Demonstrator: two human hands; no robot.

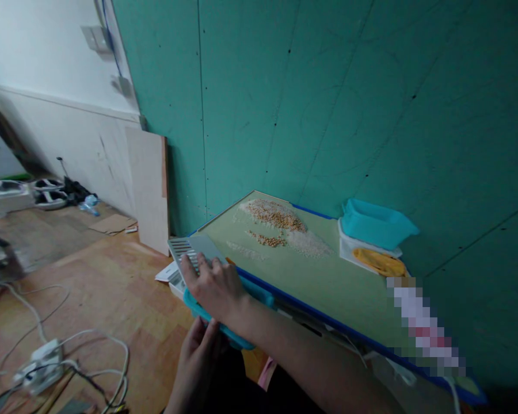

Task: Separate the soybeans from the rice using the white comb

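Observation:
My right hand (218, 284) reaches across to the left, its fingers curled over a light grey slotted panel (207, 246) that is held tilted at the table's near-left edge. Below it is a teal plastic basin (259, 293), partly hidden by my right forearm. My left hand (201, 338), lower down, pinches the near rim of this basin. On the pale green tabletop (311, 287) lie a heap of tan beans (276, 214) mixed with white grains, a smaller patch of beans (270, 238) and a pile of white grains (311, 244).
At the table's back right, another teal basin (373, 224) stands on a white tray (347, 244) with a yellow cloth-like item (382, 263). A board (147, 190) leans against the green wall (328, 103). Cables and a power strip (43, 365) lie on the floor.

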